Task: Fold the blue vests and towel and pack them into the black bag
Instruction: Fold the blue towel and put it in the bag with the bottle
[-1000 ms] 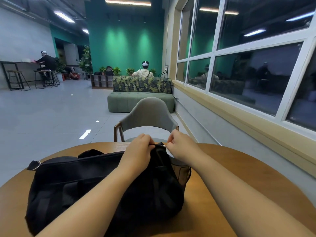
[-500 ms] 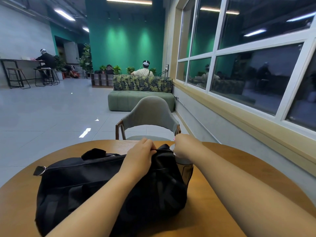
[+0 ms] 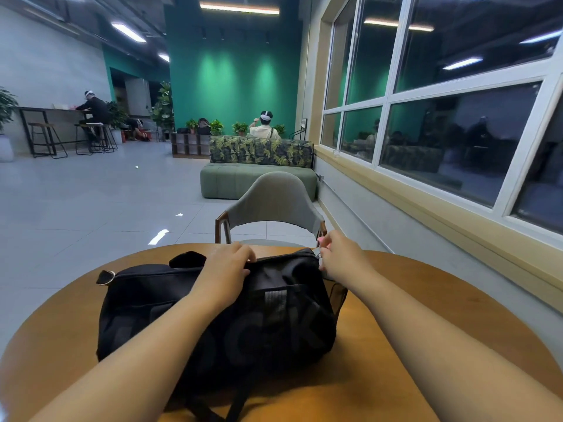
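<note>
Head view: the black bag (image 3: 213,312) lies across the round wooden table (image 3: 426,345), filling the lower centre of the frame. The left hand (image 3: 227,268) curls its fingers over the bag's top edge, gripping the fabric. The right hand (image 3: 341,258) pinches something small at the bag's upper right end, apparently the zipper pull. A grey chair (image 3: 271,205) stands behind the table.

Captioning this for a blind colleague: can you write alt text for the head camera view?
Two bare hands work at the top of a black bag on a round wooden table: the left hand grips the top edge, the right hand pinches something small at the bag's right end. A grey chair stands behind.
</note>
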`<state>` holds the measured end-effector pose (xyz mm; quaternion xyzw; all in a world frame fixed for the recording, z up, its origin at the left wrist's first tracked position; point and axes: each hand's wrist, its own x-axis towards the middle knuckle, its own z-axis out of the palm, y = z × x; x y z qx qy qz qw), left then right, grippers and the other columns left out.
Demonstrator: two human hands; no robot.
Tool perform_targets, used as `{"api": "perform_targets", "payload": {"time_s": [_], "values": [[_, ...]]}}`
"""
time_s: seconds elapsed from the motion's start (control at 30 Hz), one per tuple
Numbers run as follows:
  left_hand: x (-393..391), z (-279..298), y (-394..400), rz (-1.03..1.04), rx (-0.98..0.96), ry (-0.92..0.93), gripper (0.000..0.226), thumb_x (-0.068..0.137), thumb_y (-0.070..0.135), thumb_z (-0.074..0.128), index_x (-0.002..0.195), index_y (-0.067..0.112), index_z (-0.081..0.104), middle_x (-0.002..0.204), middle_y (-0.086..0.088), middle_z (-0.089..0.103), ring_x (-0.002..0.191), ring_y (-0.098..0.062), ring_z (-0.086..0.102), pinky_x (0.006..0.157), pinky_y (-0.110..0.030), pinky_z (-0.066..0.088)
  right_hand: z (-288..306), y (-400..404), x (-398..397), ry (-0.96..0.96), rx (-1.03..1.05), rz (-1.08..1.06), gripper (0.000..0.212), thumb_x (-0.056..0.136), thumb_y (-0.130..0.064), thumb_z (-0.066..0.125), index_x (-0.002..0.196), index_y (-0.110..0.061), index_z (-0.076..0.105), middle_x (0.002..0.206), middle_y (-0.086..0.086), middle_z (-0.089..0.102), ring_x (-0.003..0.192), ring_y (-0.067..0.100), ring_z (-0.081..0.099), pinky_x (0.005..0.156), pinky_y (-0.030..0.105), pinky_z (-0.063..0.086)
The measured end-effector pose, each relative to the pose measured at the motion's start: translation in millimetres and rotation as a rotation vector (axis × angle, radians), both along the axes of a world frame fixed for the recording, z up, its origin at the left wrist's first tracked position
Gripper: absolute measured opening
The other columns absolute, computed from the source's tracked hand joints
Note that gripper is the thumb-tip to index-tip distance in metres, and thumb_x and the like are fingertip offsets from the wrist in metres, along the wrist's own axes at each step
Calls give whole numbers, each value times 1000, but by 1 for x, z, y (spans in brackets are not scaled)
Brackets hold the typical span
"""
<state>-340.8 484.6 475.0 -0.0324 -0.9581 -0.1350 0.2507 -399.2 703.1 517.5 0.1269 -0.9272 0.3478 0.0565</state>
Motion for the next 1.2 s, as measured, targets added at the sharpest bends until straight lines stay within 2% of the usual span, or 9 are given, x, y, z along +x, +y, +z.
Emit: {"api": "perform_targets", "payload": {"time_s": [0.17,0.23,0.33,0.57,0.73,0.87,1.0,1.1,1.2], "values": [[37,-14,-24,-9,8,-125,15,96,35,50,103,28,62,102,14,47,109,-13,46,93,-34,39,-17,-19,33,175,60,222,20,94,-19,54,114,-21,55,104,-2,66,99,17,59,89,31,45],[49,-19,-29,17,-13,-214,23,97,42,45,111,30,59,107,13,51,109,-11,47,94,-34,39,-27,-27,43,189,178,385,28,93,-25,58,121,-21,56,117,-2,64,111,17,57,97,35,44],[67,-24,-37,48,-44,-258,24,95,43,48,112,29,58,109,10,59,104,-13,52,91,-33,41,-41,-30,48,196,420,360,45,91,-38,60,134,-29,48,134,-5,53,126,19,44,101,42,37],[84,-14,-47,77,32,-147,20,94,39,52,103,25,62,102,4,65,95,-16,58,87,-37,47,-39,-22,50,319,389,238,6,97,-28,51,103,-27,51,113,-3,63,114,22,52,91,37,31],[77,-17,-52,100,-23,-87,21,93,38,55,105,23,61,106,6,58,105,-17,50,91,-35,43,-35,-20,45,261,360,247,9,95,-26,49,100,-29,57,111,-6,61,112,19,51,91,37,32],[61,-24,-62,120,-47,-135,52,92,48,52,138,29,40,148,5,32,136,-17,27,111,-38,27,-31,-34,33,412,196,308,13,91,-27,54,98,-21,64,109,-3,57,111,18,46,95,37,36],[37,-21,-69,123,-177,-310,79,87,66,43,151,36,7,160,7,3,147,-12,0,117,-42,0,-28,-63,19,364,476,426,69,85,-49,63,141,-18,39,146,1,41,134,20,36,112,36,28],[22,-12,-77,143,-234,-420,100,72,82,42,151,33,4,152,5,29,142,-16,19,114,-44,3,-18,-76,3,291,690,407,85,70,-66,68,138,-23,38,139,-2,48,128,22,43,104,43,33],[9,-14,-81,109,-378,-416,121,47,95,11,148,29,19,138,7,40,131,-15,30,109,-41,14,-11,-82,-17,191,807,466,81,67,-70,68,133,-30,45,131,-4,56,118,22,52,94,41,44]]}}
